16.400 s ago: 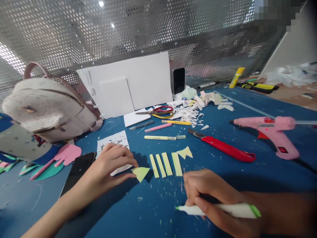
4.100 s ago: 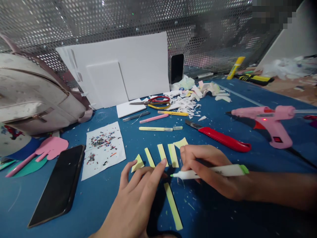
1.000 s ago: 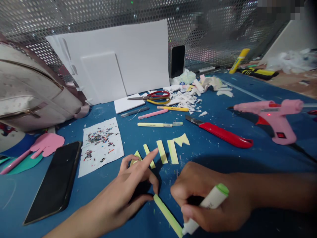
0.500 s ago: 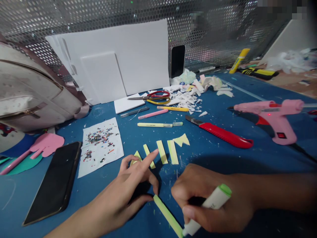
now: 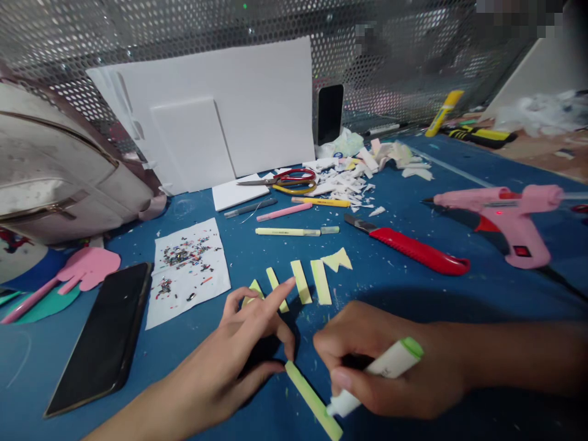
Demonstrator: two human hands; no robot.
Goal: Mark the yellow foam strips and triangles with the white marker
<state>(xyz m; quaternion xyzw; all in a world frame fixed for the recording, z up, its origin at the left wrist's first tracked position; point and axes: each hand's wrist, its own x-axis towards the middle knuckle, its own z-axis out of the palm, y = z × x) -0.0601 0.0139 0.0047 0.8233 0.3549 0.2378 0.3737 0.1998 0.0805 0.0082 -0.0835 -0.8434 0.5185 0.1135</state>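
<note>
A narrow yellow-green strip (image 5: 312, 398) lies slanted on the blue table at the bottom centre. The thumb and a finger of my left hand (image 5: 250, 349) pinch its upper end, while the index finger stretches out towards the small pale-yellow pieces. My right hand (image 5: 376, 361) is closed around a white marker with a green end (image 5: 395, 361); its tip touches the strip near the lower end. Beyond my hands lie several cut pieces, among them a pale-yellow rectangle (image 5: 320, 282) and a notched piece (image 5: 337, 260).
A red cutter (image 5: 420, 251) and pink glue gun (image 5: 509, 211) lie right. Pens, scissors (image 5: 294, 179) and white scraps (image 5: 344, 182) are behind. At left are a phone (image 5: 101, 337), a paper with small bits (image 5: 214, 245) and a bag (image 5: 59, 165). White boards (image 5: 271, 104) stand at the back.
My right hand and the marker have moved slightly up and left along the strip. My left hand has stayed in place at the strip's upper end.
</note>
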